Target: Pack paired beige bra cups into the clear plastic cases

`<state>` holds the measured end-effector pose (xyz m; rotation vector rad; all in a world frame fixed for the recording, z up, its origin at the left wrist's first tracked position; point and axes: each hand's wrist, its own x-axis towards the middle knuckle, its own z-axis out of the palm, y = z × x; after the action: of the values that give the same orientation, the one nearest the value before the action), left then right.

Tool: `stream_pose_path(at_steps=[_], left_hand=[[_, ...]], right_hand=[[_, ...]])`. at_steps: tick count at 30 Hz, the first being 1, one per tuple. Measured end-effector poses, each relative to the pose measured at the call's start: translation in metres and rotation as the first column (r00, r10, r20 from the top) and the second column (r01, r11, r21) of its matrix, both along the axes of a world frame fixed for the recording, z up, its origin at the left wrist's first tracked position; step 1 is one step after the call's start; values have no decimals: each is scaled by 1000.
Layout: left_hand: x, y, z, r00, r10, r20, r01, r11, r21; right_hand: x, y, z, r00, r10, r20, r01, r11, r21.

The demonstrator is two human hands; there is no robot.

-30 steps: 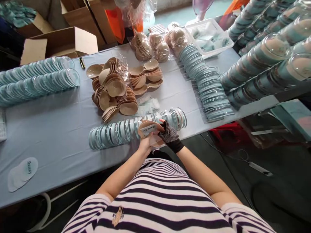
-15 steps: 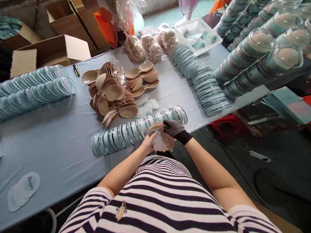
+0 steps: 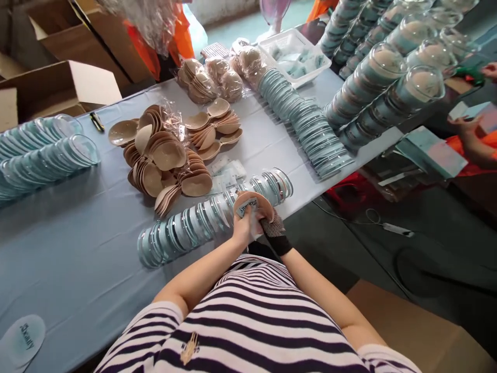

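Both of my hands meet at the table's near edge. My left hand point(image 3: 241, 232) and my right hand point(image 3: 272, 228), which wears a black mesh glove, together hold a beige cup pad point(image 3: 254, 203) with a small pale-blue label card against it. Right behind them lies a long row of clear round lids with blue inserts point(image 3: 209, 215). A pile of loose beige cup pads point(image 3: 166, 160) sits further back on the light-blue table point(image 3: 77, 228).
More lid rows lie at the far left point(image 3: 42, 155) and back right point(image 3: 306, 124). Stacked filled domes point(image 3: 388, 77) rise on the right. Bagged pads point(image 3: 217, 77), a white basket point(image 3: 295, 52) and cardboard boxes point(image 3: 58, 88) stand behind. Another person's hand point(image 3: 466, 129) shows at the right edge.
The view has swung left and down. My hands turned the pad over, from its white underside back to the beige cup with the label facing up.
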<state>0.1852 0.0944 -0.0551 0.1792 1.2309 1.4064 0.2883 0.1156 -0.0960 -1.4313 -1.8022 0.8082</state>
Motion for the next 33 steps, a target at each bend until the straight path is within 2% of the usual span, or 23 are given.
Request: stream_pose_path(at_steps=[2, 4, 6, 8, 9, 11, 16, 17, 19, 21, 22, 24, 25, 29, 31, 33], left_hand=[[3, 13, -3, 981, -176, -83, 186, 974, 132], [-3, 37, -2, 889, -333, -315, 412, 881, 233], [-16, 69, 1, 692, -386, -610, 616, 756, 221], [-27, 100, 4, 434, -404, -806, 779, 617, 110], [-30, 112, 5, 325, -410, -852, 828, 559, 47], [-32, 127, 5, 184, -393, -901, 872, 489, -35], [-24, 130, -6, -66, -279, -958, 881, 434, -187], [-22, 130, -8, -67, -286, -956, 878, 438, -192], [-18, 132, -12, 7, -316, -949, 876, 460, -147], [-15, 138, -16, 37, -340, -940, 885, 448, -127], [-14, 141, -18, 13, -346, -938, 894, 425, -144], [-12, 147, -21, -78, -340, -937, 900, 381, -213], [-12, 148, -22, -114, -327, -938, 894, 378, -240], [-13, 146, -23, -149, -272, -951, 866, 428, -258], [-13, 142, -22, -114, -290, -950, 858, 454, -241], [-14, 139, -21, -15, -314, -949, 855, 489, -175]], right_hand=[[17, 13, 1, 978, -204, -45, 203, 979, -32], [42, 23, 5, 922, -385, -52, 384, 923, -25], [69, 29, 11, 865, -502, -21, 502, 863, 57], [89, 31, 14, 818, -576, 14, 566, 808, 161], [95, 31, 15, 812, -584, 28, 568, 799, 199], [99, 29, 14, 824, -564, 51, 539, 809, 236], [82, 23, 3, 844, -526, 105, 480, 828, 289], [77, 21, 2, 840, -530, 120, 480, 827, 294], [69, 16, -2, 828, -532, 176, 479, 835, 271], [60, 8, -6, 834, -484, 266, 437, 873, 216], [56, 2, -9, 843, -440, 311, 399, 898, 189], [47, -10, -16, 854, -368, 368, 336, 930, 150], [44, -15, -20, 857, -350, 378, 321, 937, 141], [37, -16, -23, 838, -359, 411, 349, 931, 103], [39, -4, -15, 826, -325, 460, 335, 940, 62], [40, 15, -4, 822, -260, 507, 294, 956, 14]])
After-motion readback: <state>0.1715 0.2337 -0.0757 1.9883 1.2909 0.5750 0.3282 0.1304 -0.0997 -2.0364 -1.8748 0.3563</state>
